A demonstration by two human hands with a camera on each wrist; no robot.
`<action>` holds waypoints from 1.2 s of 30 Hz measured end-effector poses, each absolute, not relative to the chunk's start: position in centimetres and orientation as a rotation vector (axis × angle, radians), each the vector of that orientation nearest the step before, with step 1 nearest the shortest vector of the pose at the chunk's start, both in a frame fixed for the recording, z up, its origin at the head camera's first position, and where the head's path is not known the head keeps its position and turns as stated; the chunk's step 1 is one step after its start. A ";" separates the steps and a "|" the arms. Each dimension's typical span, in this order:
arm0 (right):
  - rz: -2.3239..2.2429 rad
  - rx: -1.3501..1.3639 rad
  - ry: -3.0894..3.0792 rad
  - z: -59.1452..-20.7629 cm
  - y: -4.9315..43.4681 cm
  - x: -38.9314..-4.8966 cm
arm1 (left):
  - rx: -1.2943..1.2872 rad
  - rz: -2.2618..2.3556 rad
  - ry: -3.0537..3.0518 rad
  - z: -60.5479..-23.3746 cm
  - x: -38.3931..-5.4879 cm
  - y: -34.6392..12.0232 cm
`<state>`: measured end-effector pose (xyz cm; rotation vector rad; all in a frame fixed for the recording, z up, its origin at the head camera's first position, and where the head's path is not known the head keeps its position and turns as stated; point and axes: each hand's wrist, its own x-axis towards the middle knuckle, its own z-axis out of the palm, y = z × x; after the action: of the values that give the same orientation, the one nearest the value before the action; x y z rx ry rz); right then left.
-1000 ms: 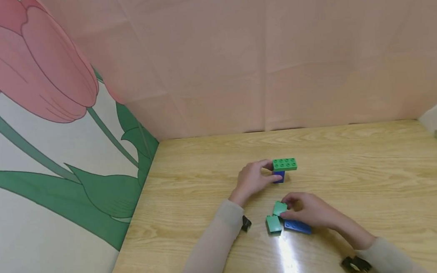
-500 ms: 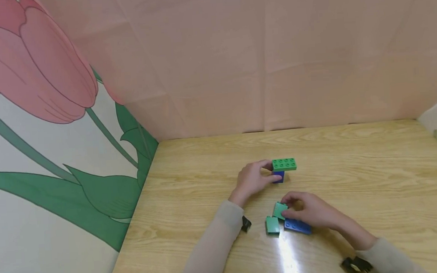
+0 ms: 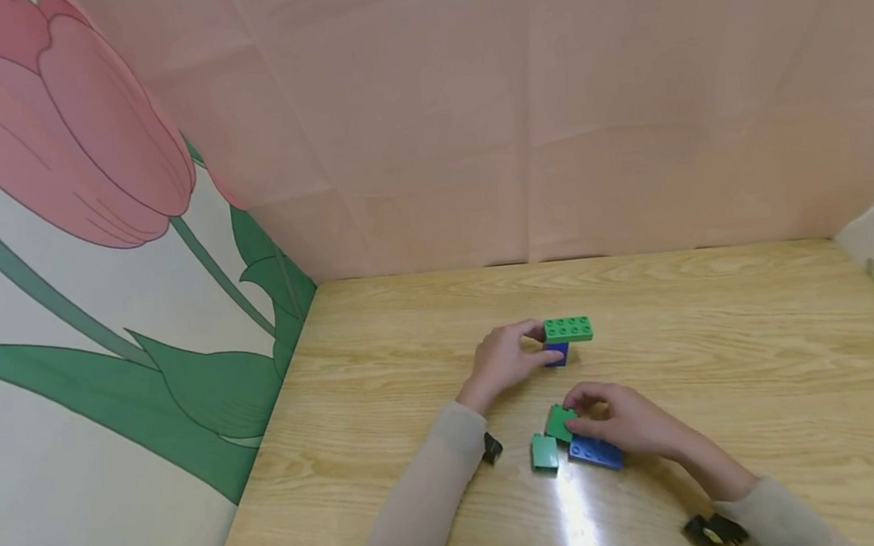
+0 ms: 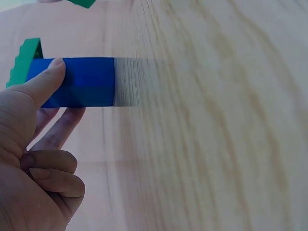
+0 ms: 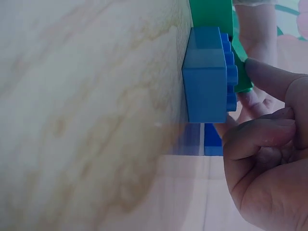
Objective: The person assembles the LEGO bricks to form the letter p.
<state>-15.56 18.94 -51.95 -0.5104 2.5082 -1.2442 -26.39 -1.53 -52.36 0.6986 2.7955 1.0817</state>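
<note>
Green block (image 3: 558,423) is pinched between thumb and fingers of the right hand (image 3: 626,418), just beside a blue brick (image 3: 598,453) and near a second green block (image 3: 544,452). Closer to the far edge of the table (image 3: 750,354), the left hand (image 3: 504,357) clamps a dark-blue block (image 4: 91,82) topped by a long green brick (image 3: 569,329).

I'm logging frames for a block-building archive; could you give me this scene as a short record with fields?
Surface: wood-grain table
Left hand: grips the dark blue block between thumb and fingers
On top of that block: long green brick, studs up, overhanging to the right
Right hand: pinches a smaller green brick
Nearest the right hand: blue studded brick, on the table
Unheld, left of the blue studded brick: another green block
</note>
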 end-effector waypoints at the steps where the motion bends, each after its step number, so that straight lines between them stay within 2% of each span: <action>1: -1.248 -0.505 2.512 -51.9 19.0 -15.6 | 0.700 1.081 2.796 -52.4 -26.4 -1.5; 16: -1.508 -0.502 2.544 -49.6 19.7 -16.1 | 0.690 1.061 2.813 -52.2 -26.2 -1.5; 36: -1.535 -0.520 2.652 -46.3 20.5 -17.8 | 0.705 1.044 2.828 -52.3 -26.4 -1.5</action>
<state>-17.75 20.48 -46.31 -0.5202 2.6518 -1.5350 -26.44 -1.47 -52.33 0.7050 2.8284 1.0441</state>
